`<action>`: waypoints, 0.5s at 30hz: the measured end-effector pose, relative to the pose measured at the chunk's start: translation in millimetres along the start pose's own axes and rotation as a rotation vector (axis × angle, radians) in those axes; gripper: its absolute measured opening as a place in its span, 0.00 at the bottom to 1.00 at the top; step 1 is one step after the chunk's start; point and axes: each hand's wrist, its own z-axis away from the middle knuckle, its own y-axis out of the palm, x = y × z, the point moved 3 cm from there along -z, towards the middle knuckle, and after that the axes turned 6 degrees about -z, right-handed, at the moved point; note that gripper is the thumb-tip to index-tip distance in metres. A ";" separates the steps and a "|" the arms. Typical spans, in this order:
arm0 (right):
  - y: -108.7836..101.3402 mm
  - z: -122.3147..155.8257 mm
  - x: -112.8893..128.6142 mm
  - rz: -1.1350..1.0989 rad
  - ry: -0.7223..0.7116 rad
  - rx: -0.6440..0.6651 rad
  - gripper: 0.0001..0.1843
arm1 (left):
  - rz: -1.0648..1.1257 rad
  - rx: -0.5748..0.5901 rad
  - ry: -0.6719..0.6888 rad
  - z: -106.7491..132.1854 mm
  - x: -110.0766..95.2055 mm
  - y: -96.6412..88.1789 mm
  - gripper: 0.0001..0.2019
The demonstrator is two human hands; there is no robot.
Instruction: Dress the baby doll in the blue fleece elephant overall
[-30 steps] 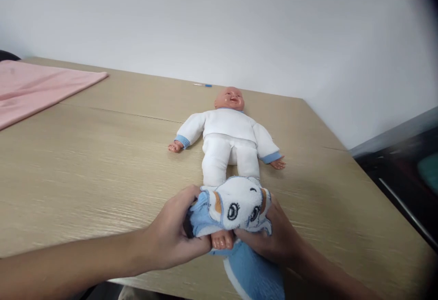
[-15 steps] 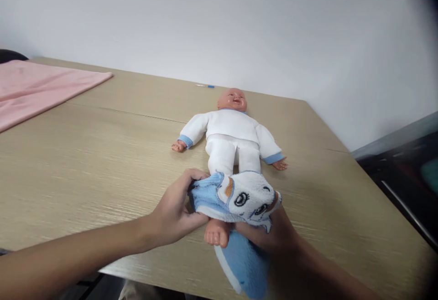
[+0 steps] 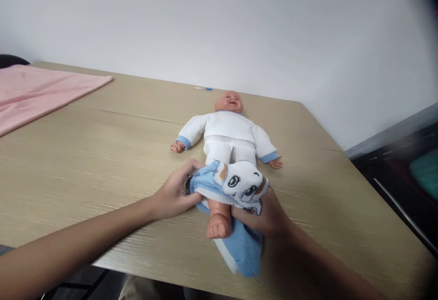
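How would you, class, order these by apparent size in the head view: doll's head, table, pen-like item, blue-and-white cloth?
1. Table
2. Blue-and-white cloth
3. Doll's head
4. Pen-like item

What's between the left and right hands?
Blue-and-white garment, the doll's bare foot poking out, between left hand and right hand; head view.
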 end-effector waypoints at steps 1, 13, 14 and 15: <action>-0.7 -1.0 -0.3 -0.024 0.035 -0.008 0.08 | 0.018 0.009 -0.015 -1.1 1.3 0.1 0.14; -7.4 -4.5 -2.4 -0.137 0.072 0.040 0.10 | 0.076 0.112 -0.040 -2.1 6.5 -2.6 0.12; -8.0 -5.1 -1.4 -0.137 0.062 0.044 0.10 | 0.071 0.113 -0.034 -2.0 5.6 -2.6 0.12; -8.5 -5.7 -0.3 -0.138 0.047 0.046 0.09 | 0.065 0.115 -0.031 -1.8 4.8 -2.8 0.12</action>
